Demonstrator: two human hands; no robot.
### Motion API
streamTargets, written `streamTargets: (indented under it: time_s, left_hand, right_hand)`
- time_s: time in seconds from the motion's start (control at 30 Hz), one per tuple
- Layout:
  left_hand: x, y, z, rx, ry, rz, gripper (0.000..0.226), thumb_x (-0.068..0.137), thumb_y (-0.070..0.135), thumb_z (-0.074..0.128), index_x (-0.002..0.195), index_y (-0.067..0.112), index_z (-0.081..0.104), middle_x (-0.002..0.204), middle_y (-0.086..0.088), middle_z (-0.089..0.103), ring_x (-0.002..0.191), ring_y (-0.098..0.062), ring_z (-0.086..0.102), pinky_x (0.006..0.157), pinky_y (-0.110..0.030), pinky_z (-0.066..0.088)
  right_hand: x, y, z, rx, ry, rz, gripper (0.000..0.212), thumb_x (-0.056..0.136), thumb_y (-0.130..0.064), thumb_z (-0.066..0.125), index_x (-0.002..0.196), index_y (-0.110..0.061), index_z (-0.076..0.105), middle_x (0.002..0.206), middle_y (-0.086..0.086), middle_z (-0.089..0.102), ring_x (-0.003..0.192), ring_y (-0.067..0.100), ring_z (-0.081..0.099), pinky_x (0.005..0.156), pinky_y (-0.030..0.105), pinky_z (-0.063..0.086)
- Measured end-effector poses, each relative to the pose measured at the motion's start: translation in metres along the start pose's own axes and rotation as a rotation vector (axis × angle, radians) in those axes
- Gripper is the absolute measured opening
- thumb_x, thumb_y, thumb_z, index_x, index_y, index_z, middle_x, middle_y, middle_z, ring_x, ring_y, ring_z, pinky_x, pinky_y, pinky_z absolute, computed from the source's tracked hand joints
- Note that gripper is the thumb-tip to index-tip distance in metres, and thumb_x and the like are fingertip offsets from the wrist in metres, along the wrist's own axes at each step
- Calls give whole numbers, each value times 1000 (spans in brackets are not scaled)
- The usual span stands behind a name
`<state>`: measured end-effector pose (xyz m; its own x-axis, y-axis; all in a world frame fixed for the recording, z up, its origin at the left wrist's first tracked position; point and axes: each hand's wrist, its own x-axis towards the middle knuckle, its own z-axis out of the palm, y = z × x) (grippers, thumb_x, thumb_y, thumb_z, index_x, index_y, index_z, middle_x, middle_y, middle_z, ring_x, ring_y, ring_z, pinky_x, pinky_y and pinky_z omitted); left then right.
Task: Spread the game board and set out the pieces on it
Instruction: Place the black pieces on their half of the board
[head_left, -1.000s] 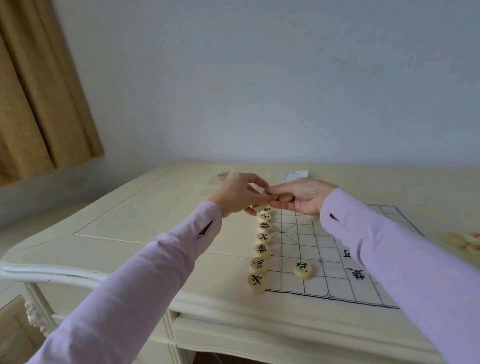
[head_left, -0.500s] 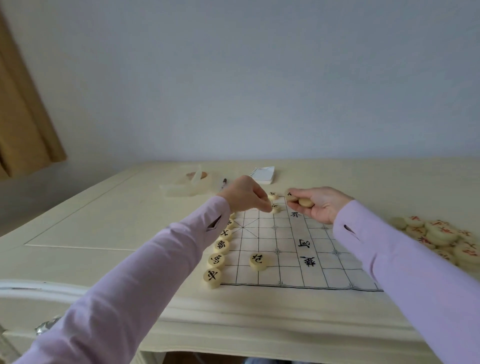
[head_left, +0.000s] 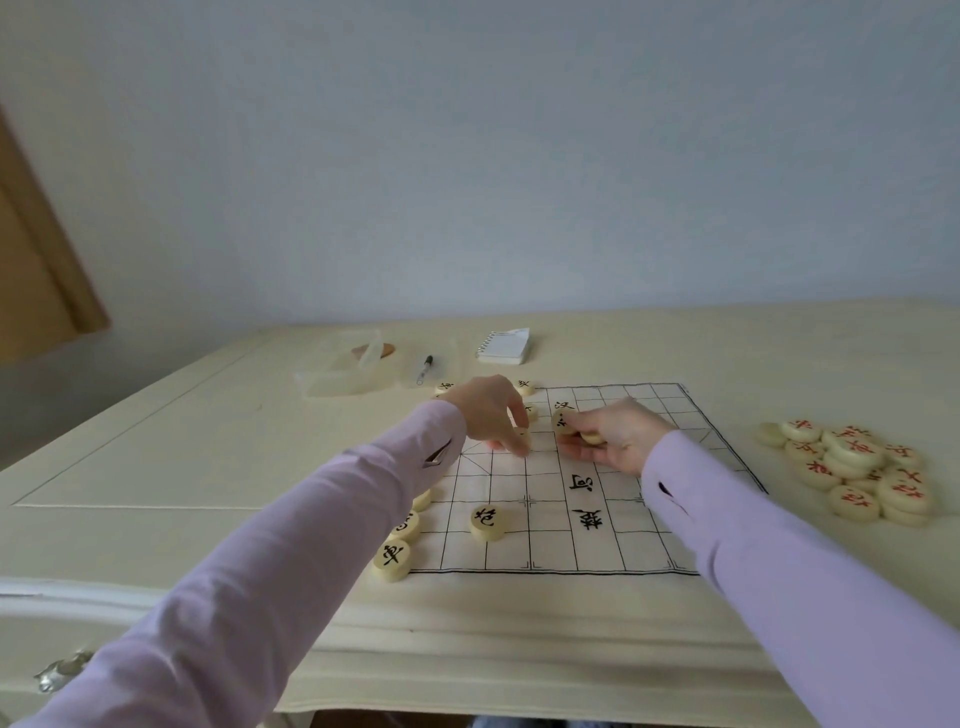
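- The left hand (head_left: 491, 415) has dropped lower, pinching a black piece (head_left: 522, 435) against the board (head_left: 550, 551).
- The right hand (head_left: 610, 436) grips spare pieces (head_left: 565, 422) just beside.
- Centre it on a crossing before release.

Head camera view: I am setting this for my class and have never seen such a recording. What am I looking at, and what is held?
No machine: a camera worn on a person's head looks down at their hands. The cream table bears a spread Chinese chess board. Black-lettered pieces line its left edge; a lone piece stands on the grid. Red-lettered pieces lie heaped to the right. The left hand pinches a single piece on the board; the right hand holds spare pieces. Beyond lie a notepad, a pen and a clear plastic box.
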<state>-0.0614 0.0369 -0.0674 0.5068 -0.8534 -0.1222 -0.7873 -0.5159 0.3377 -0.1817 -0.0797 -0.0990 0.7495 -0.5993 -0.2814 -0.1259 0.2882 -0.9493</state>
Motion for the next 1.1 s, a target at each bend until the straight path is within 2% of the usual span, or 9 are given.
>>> streamTargets:
  time_s: [0.2,0.3,0.4,0.57,0.67,0.77,0.83,0.93,1.1]
  left_hand:
    - [-3,0,1,-32,-6,-5,37,72,34,78,106,23,69,93,-2,74,79,-12,69,94,-33,50]
    - [-10,2,-6,-135,113,52,41,80,27,74,118,16,64,99,-5,73,87,-16,69,92,-33,52]
    - [-18,10,-13,-205,208,159,43,80,23,75,121,21,61,103,-1,70,93,-13,65,90,-23,50]
    - [-27,17,-11,-128,273,203,38,74,27,79,109,19,69,86,11,64,80,-4,60,67,-2,42]
    - [-34,16,-10,-81,291,204,36,71,37,80,102,19,71,82,10,65,81,-7,61,67,-8,44]
    - [-40,14,-6,-49,264,171,29,72,39,78,93,19,73,87,1,71,83,-13,64,77,-25,51]
    - [-42,10,-3,-32,196,149,23,73,36,77,90,21,71,89,0,72,79,-12,64,74,-26,51]
    - [-45,6,-1,-18,45,133,26,71,34,78,94,23,71,88,5,72,79,-10,68,79,-23,52]
    - [-52,9,0,13,-84,166,28,72,32,79,98,23,71,90,4,72,89,-12,68,90,-27,52]
  right_hand:
    - [1,0,-2,19,-1,16,13,87,1,62,75,3,57,73,13,60,60,21,58,46,23,56]
    - [0,-1,-1,3,3,6,12,86,-1,64,76,1,58,73,12,58,62,19,57,45,21,55]
    - [-4,-6,2,-10,-24,-9,11,83,-3,68,78,1,59,76,12,59,64,16,56,45,19,53]
    - [-17,-14,13,-8,-90,6,17,86,-9,65,74,0,58,70,12,58,45,9,54,42,14,48]
    - [-24,-15,16,-40,-111,7,18,85,-12,67,73,-3,58,71,9,56,43,8,51,42,14,48]
    - [-29,-14,18,-124,-102,19,26,89,-24,63,77,-3,56,71,10,58,50,12,51,40,17,46]
    - [-31,-14,18,-157,-76,26,32,97,-28,50,79,-3,55,73,11,58,54,16,51,43,20,45]
    - [-31,-16,17,-75,-27,9,26,101,-7,37,79,-2,50,81,11,53,63,22,51,55,29,47]
    - [-32,-15,12,0,-8,27,17,94,9,41,81,1,46,81,15,44,68,23,48,73,37,52]
